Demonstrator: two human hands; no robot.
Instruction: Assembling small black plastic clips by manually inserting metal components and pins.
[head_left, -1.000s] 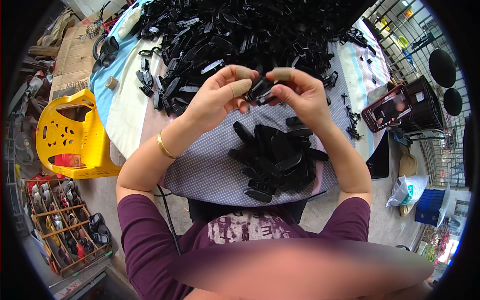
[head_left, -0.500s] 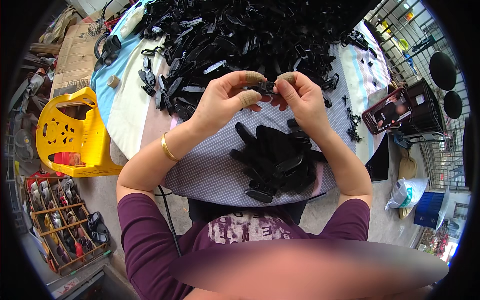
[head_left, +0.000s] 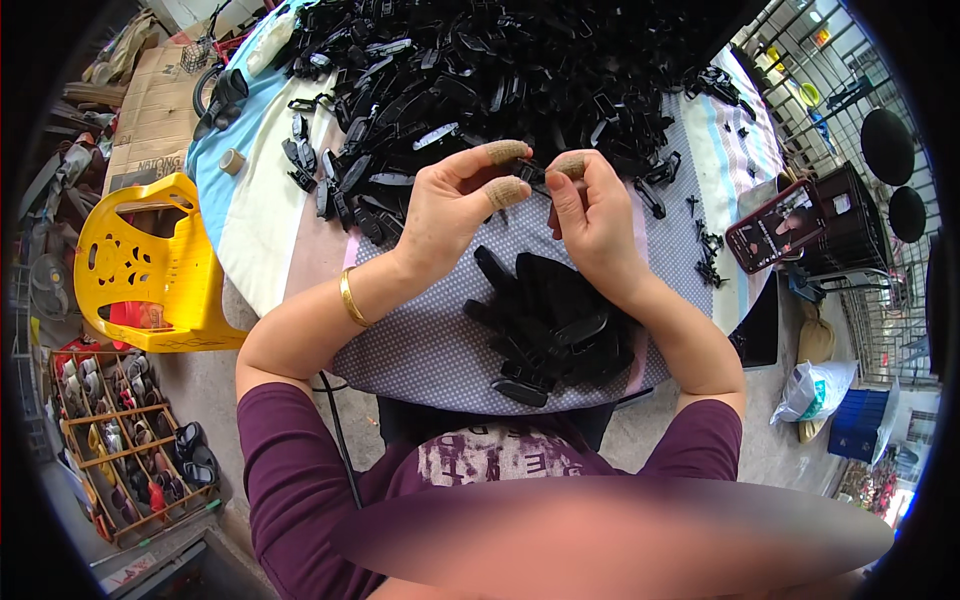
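Note:
Both my hands are raised over the table, in front of a large heap of black plastic parts (head_left: 430, 100). My left hand (head_left: 450, 210) has its thumb and forefinger apart, with tan tape round the tips and nothing clearly between them. Close beside it, my right hand (head_left: 592, 215) is closed, thumb against a taped forefinger. What its fingers pinch is hidden or too small to make out; a dark bit shows by the fingertips. Below the hands lies a smaller pile of black plastic parts (head_left: 550, 325) on the dotted tablecloth (head_left: 410, 345).
Small black pieces (head_left: 709, 252) lie right of my right arm. A phone (head_left: 775, 226) with a lit screen stands at the table's right edge. A tape roll (head_left: 230, 161) sits at the left. Beyond are a yellow chair (head_left: 180, 290) and a shoe rack (head_left: 125, 430).
Half a second ago both hands held a small black plastic part between them. My left fingers have since parted, and the right hand has turned and closed more.

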